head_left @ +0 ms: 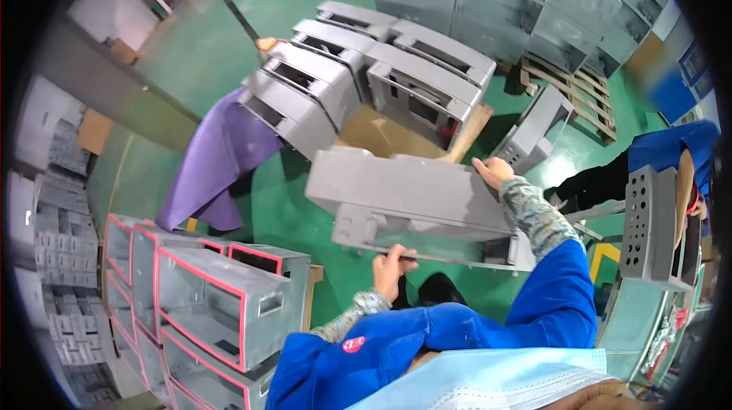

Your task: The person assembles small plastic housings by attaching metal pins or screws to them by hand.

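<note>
A large light grey housing (412, 185), with a stepped shape and an opening along its near side, is held up in front of me above the floor. My left hand (390, 271) grips its near lower edge, fingers closed on the rim. At the far right corner, my right hand (496, 171) is closed on the top edge, its thumb and fingers over the side. Just beyond it, several similar grey housings (427, 94) stand packed together on a cardboard-covered wooden pallet (385, 134). A purple sheet (217, 162) drapes beside them at the left.
Stacked metal cases with pink edging (221, 296) rise at near left. Another grey housing (530, 136) lies on the green floor, near a wooden pallet (576, 101). At right a co-worker (671, 143) in blue stands by a perforated grey housing (648, 227). A pallet jack handle (229, 4) stands behind.
</note>
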### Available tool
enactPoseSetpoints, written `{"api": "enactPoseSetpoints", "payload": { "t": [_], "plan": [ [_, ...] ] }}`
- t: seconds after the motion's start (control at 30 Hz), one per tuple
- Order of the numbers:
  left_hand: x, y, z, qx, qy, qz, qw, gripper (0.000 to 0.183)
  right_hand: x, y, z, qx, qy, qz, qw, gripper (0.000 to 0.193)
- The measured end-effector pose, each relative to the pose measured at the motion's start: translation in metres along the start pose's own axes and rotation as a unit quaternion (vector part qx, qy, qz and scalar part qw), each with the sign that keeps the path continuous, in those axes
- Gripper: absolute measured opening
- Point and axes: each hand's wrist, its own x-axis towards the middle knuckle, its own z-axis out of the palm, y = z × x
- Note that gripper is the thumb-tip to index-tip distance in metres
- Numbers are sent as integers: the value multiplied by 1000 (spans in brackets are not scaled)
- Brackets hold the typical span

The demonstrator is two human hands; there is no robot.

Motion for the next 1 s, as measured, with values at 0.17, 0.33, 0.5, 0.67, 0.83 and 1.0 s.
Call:
{"api": "enactPoseSetpoints", "payload": {
  "t": [0.17,0.33,0.5,0.67,0.83,1.0],
  "plan": [
    [134,37,-12,21,28,-54,998,25,105,-4,35,19,66,2,998,50],
    [248,57,-7,50,53,-104,992,23,195,-2,68,26,108,17,994,43],
    [367,81,-28,80,57,-148,984,23,284,-12,116,59,154,33,986,40],
    [451,92,-51,130,80,-181,972,16,333,-10,171,53,163,94,981,40],
    [505,109,-57,134,62,-190,971,16,363,-19,194,44,167,151,973,42],
    [529,119,-59,145,47,-195,969,17,380,-24,193,35,165,182,969,44]
  ]
}}
